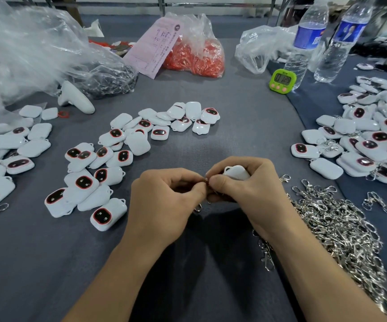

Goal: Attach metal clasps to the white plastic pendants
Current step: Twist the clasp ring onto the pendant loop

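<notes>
My right hand (pixel 241 189) grips a white plastic pendant (pixel 235 171), with its small loop pointing up and left. My left hand (pixel 167 196) pinches a metal clasp (pixel 198 208), whose hook end hangs below the fingers. The fingertips of both hands meet at the pendant's loop, and the joint itself is hidden by them. Loose white pendants (pixel 109 163) with dark red-rimmed faces lie scattered left of my hands. A heap of silver clasps (pixel 341 228) lies to the right. Further right lies a pile of pendants (pixel 369 140), some with clasps on them.
A green timer (pixel 282 80) and two water bottles (pixel 308 40) stand at the back right. Plastic bags, one with orange parts (pixel 195 54), a pink slip (pixel 154 47) and a white controller (pixel 75 97) lie at the back. Grey cloth (pixel 211 140) covers the table.
</notes>
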`<state>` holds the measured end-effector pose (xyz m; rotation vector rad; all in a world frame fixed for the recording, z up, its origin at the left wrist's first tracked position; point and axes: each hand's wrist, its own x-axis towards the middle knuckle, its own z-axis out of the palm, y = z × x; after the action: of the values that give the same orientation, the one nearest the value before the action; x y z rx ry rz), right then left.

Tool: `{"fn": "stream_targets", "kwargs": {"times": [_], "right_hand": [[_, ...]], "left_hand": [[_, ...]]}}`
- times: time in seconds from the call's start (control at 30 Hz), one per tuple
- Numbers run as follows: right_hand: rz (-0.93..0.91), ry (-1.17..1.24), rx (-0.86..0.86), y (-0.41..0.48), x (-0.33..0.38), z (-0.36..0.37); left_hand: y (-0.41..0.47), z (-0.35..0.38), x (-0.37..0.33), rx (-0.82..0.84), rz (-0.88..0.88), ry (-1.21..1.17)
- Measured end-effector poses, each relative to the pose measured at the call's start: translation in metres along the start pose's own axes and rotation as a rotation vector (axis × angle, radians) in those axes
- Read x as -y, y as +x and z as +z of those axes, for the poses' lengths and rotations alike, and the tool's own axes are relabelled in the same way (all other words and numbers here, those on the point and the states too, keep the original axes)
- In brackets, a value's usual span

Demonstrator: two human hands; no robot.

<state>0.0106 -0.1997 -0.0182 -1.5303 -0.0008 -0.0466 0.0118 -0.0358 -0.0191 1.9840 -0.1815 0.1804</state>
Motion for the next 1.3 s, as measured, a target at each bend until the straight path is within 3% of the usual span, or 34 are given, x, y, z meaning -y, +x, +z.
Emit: {"fn": "stream_targets", "kwargs": {"times": [0.13,0.3,0.43,0.8,1.3], "right_hand": [[0.054,0.028,-0.043,0.0009,-0.0006,-0.0016],[-0.021,-0.273,-0.18,0.0022,-0.0039,-0.0028],[-0.08,-0.302,-0.057,-0.0026,-0.0011,0.0018],[-0.077,-0.232,-0.063,-0.0023,0.0014,0.004],[-0.04,-0.228,0.022,0.0003,0.0,-0.0012]], "left_hand": [[0.0018,-0.0004,0.002,-0.107,0.017,0.025],[0.0063,-0.0017,0.0052,-0.095,-0.049,-0.123],[0.0065,-0.001,0.0072,-0.07,-0.056,-0.202],[0.0087,-0.0059,0.008,0.033,-0.089,-0.31],[0.0063,-0.0068,0.0038,0.176,-0.024,-0.227]]}}
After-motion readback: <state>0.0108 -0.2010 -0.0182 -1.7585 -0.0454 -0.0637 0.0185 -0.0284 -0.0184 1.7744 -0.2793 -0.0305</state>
